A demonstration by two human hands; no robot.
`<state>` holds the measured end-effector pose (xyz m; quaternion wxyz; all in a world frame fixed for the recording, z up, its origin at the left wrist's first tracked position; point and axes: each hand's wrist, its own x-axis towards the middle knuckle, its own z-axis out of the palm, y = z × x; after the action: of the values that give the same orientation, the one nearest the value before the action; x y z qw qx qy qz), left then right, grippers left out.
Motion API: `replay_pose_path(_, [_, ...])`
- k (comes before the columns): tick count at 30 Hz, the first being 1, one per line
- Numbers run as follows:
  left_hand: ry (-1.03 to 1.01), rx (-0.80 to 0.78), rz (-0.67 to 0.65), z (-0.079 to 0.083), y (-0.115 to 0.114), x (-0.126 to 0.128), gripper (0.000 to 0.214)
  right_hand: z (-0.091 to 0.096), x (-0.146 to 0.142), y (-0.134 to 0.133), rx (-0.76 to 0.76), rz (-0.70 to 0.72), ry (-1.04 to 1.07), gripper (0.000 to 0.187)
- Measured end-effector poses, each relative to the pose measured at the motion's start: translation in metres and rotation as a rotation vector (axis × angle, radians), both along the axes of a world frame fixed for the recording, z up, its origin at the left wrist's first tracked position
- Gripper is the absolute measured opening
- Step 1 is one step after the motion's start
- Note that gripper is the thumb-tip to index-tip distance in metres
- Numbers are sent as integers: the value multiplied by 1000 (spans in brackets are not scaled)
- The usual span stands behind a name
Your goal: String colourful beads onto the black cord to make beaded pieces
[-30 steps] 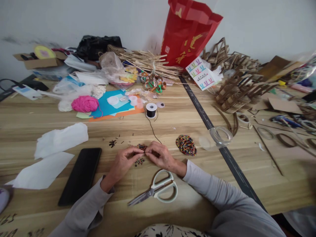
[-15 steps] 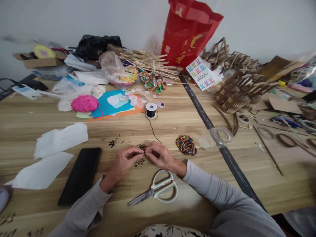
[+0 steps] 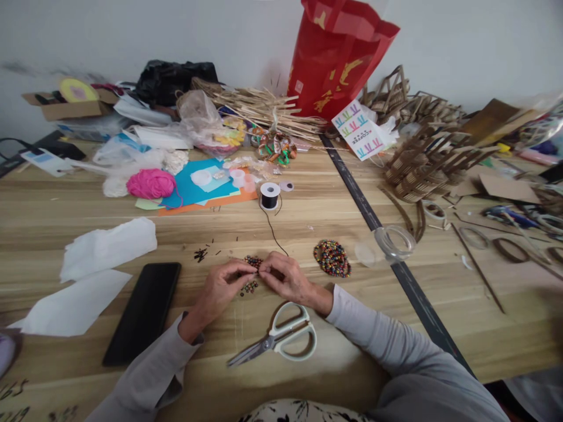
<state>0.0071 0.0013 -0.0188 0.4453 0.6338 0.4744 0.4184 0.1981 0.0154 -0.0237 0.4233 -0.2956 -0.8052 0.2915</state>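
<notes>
My left hand [image 3: 224,285] is closed in a pinch over the small pile of loose coloured beads [image 3: 250,287]. Fingertip to fingertip with it, my right hand [image 3: 284,275] pinches too. A thin black cord [image 3: 270,225] runs from a white spool [image 3: 270,196] down to my right hand, where the fingers hide its end. Whatever sits between the left fingertips is too small to make out. Right of my hands lies a coiled heap of strung multicoloured beads [image 3: 332,258]. Scissors with pale handles [image 3: 292,334] lie just below them, blades pointing left.
A black phone [image 3: 143,313] and white paper pieces [image 3: 108,249] lie on the left. Short black bits [image 3: 200,255] are scattered nearby. Farther back are pink yarn [image 3: 151,183], a red bag [image 3: 338,58] and woven baskets [image 3: 422,164]. A clear tape roll [image 3: 394,241] lies right.
</notes>
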Motion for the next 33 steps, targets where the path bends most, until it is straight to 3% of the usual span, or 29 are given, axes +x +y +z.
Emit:
replay_pose_path(14, [22,29,-16,-2,0,0,9,-1,-1,0,2,-8,-13,12])
replay_pose_path(33, [31,-63,-9,-3,-2,0,7,-2,-1,1,13,-2,11,13])
